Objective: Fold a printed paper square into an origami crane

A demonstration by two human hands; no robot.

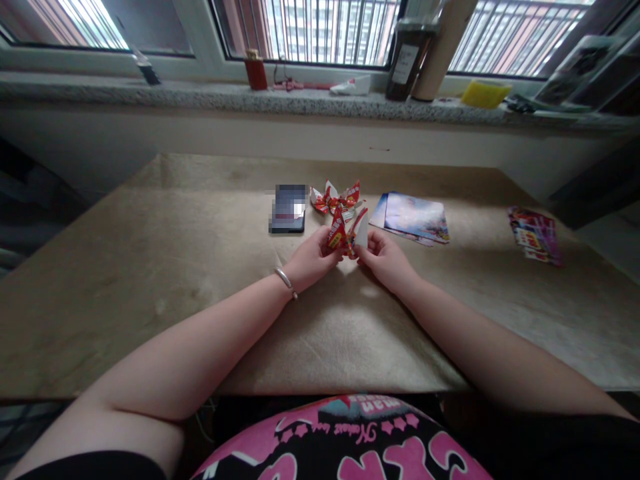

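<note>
A small folded paper piece (337, 232), printed red outside and white inside, stands up between my two hands over the table. My left hand (319, 255) pinches its left side, with a silver bangle on that wrist. On the right side, my right hand (384, 259) grips the same piece by its lower edge, near a white flap. Just beyond my fingers lies a similar red-and-white folded paper shape (336, 199) with several pointed flaps. Fingers and flaps hide the lower folds of the held piece.
Left of the folded shape is a dark phone-like device (286, 212), partly pixelated. Glossy printed sheets (417, 217) lie to the right, and colourful printed packets (534, 237) sit farther right. Bottles, a yellow item (486, 94) and other things line the stone windowsill (200, 99).
</note>
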